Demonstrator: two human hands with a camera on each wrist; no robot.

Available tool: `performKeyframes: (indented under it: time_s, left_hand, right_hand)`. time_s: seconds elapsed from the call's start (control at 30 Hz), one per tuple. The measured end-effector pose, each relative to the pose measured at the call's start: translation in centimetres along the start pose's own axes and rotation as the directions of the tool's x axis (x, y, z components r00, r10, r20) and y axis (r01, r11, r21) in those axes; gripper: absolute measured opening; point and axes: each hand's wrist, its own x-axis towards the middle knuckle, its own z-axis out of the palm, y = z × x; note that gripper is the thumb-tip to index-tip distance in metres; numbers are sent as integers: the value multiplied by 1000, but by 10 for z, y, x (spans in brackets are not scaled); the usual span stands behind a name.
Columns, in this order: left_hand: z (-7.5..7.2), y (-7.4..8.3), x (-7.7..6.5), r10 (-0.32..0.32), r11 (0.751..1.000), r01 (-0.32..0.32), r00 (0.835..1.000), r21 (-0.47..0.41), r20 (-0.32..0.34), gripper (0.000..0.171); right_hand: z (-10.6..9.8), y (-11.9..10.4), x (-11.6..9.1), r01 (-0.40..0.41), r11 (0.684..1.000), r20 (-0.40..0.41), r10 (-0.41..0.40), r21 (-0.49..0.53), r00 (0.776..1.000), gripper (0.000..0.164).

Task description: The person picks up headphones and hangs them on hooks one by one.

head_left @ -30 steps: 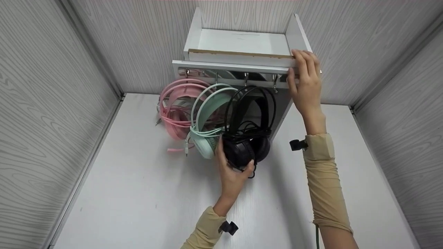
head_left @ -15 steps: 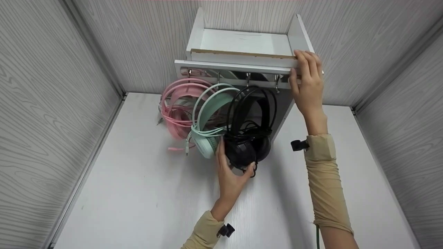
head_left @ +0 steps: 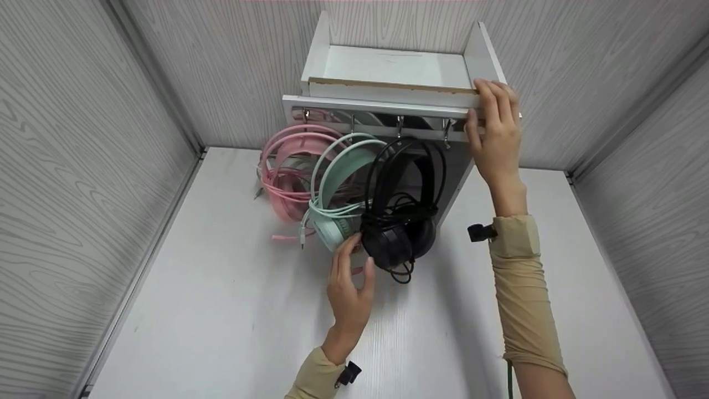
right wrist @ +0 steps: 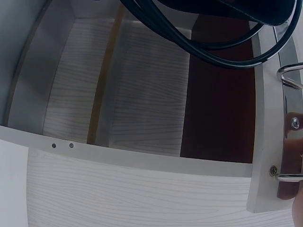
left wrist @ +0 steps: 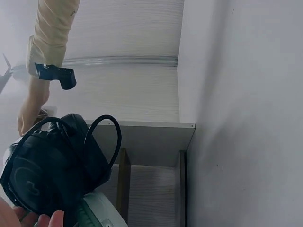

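Black headphones [head_left: 388, 246], their cable wound round them, hang from the hook rail of a white shelf unit [head_left: 388, 102]. My left hand [head_left: 348, 296] is just below and left of the black ear cup, its fingers loosely bent with nothing in them. Its fingertips overlap the lower end of the mint headphones [head_left: 330, 230]. In the left wrist view, those fingers [left wrist: 57, 218] show under the black ear cup. My right hand [head_left: 496, 136] grips the unit's right front corner, fingers over the top and thumb on the rail's front.
Pink headphones [head_left: 285, 208] hang left of the mint ones, a pink-tipped plug dangling low. Metal hooks [head_left: 446, 133] line the rail, the rightmost beside my right thumb. Wood-grain panels [head_left: 238, 66] enclose the white table [head_left: 221, 310] at the back and sides.
My left hand has let go of the black ear cup and moved down and left. The black headphones stay hanging. My right hand keeps its hold on the corner.
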Motion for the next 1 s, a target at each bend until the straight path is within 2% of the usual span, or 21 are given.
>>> performKeyframes:
  time_s: [0.2,0.33,0.5,0.67,0.87,1.0]
  left_hand:
    - [-13,-5,8,35,996,-38,998,-76,-44,30]
    - [-25,-10,16,64,994,-69,996,-83,-63,22]
    - [-43,-17,32,106,992,-114,987,-61,-121,17]
    - [-62,-24,53,126,990,-134,977,-36,-172,16]
    - [-88,-35,85,153,988,-147,962,42,-227,14]
    - [-102,-47,106,155,985,-131,953,108,-260,13]
  right_hand:
    - [0,0,0,0,1000,3,0,-3,1000,40]
    - [-1,-1,0,-8,1000,6,8,-2,1000,40]
    - [-1,-1,0,-10,1000,18,10,-12,1000,40]
    - [-1,0,1,-4,1000,8,4,-10,1000,40]
    - [0,1,1,5,1000,-3,-6,-11,1000,40]
    - [1,1,0,5,1000,-8,-5,0,1000,40]
